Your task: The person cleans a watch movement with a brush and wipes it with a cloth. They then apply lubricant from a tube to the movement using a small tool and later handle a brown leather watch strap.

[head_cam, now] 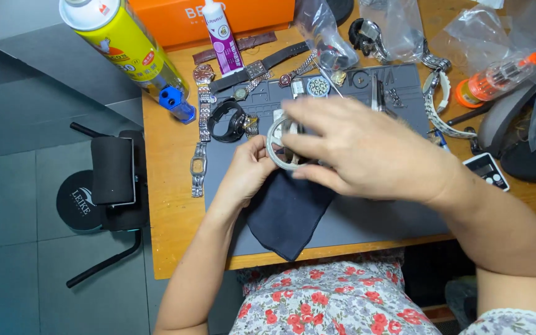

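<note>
Bench inventory, running left to right.

- Yellow spray can (119,37): lying tilted at eleven o'clock off the wooden table (169,205).
- Steel-bracelet watches (203,124): lying in a row along the grey mat (367,220), at nine o'clock from the hands.
- Left hand (246,174): fingers curling closed, pinching the dark blue cloth (286,214) against the ring's lower edge.
- Pale watch bezel ring (283,144): sitting mid-mat between both hands. Judged light, rigid, smooth and likely slippery; best taken by the outer rim, cloth underneath.
- Right hand (367,155): reaching across from three o'clock, fingers loosely bent, fingertips closing on the ring's rim.
- Orange screwdriver set (497,77): resting in a clear bag at two o'clock.
</note>
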